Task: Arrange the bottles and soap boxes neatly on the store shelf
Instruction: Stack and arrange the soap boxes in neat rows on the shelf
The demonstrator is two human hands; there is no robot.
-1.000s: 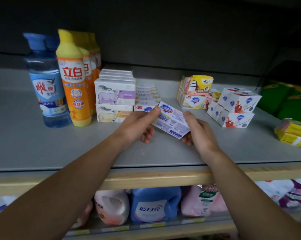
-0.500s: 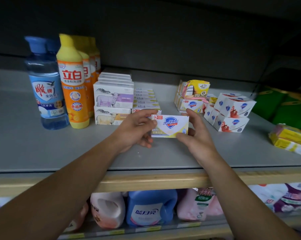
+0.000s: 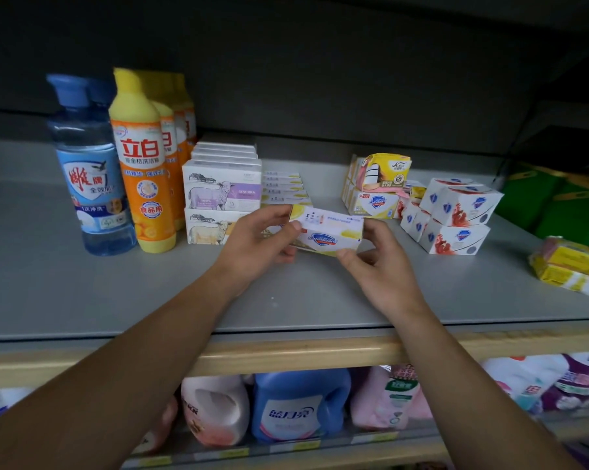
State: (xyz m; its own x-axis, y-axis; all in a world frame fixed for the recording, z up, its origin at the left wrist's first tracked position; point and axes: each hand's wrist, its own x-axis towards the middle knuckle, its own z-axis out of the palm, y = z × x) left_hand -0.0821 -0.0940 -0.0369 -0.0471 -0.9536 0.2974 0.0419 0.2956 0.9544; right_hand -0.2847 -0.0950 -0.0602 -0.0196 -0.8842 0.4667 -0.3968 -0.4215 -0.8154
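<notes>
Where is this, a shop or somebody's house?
Most likely a shop: the shelf holds rows of identical dish soap bottles and stacked soap boxes, with more detergent jugs below.

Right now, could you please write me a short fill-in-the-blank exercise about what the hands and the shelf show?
1. The left hand and the right hand hold one ____ between them.
2. The blue bottle stands to the ____ of the orange bottle.
3. The boxes with a sheep picture are stacked ____ high at the front.
4. The held soap box is ____ the shelf, not resting on it.

Missing words: soap box; left; two; above
</notes>
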